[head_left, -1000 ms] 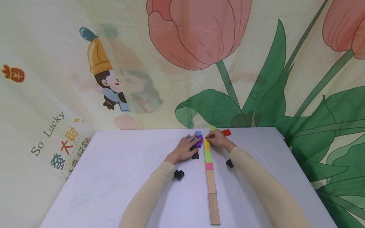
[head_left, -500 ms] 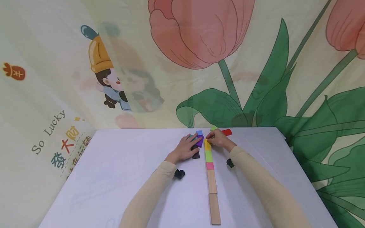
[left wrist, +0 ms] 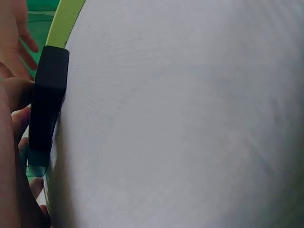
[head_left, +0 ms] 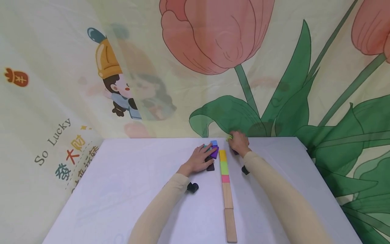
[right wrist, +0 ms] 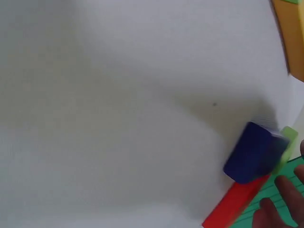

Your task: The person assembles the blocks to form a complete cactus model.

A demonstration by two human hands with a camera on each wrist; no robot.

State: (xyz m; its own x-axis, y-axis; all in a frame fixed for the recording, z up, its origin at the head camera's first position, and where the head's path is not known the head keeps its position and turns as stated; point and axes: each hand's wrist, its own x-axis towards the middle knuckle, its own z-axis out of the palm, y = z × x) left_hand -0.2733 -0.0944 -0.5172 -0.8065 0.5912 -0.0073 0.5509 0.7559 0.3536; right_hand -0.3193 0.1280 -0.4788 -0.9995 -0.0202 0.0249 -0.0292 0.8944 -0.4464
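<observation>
My left hand [head_left: 199, 159] rests with fingers spread over a cluster of small blocks: a purple block [head_left: 215, 153], a light blue block [head_left: 214, 142] and a black block [head_left: 211, 167]. In the left wrist view the thumb lies against the black block's side. At the table's back edge, my right hand [head_left: 239, 143] reaches down over loose blocks with its fingers loosely extended. The right wrist view puts those fingers beside a slightly blurred dark blue block [right wrist: 247, 154], a red block [right wrist: 235, 202] and a light green block [right wrist: 287, 142].
Between the arms runs a straight row: yellow block [head_left: 222, 155], green block [head_left: 224, 167], pink block [head_left: 225, 178] and two wooden blocks [head_left: 227, 195]. A printed curtain [head_left: 170, 101] hangs behind the white table [head_left: 122, 189]. Small black pieces [head_left: 192, 187] sit at the wrists.
My right hand has left the yellow block at the row's far end and moved right and back to the loose blocks, covering the red one. The left hand stays put.
</observation>
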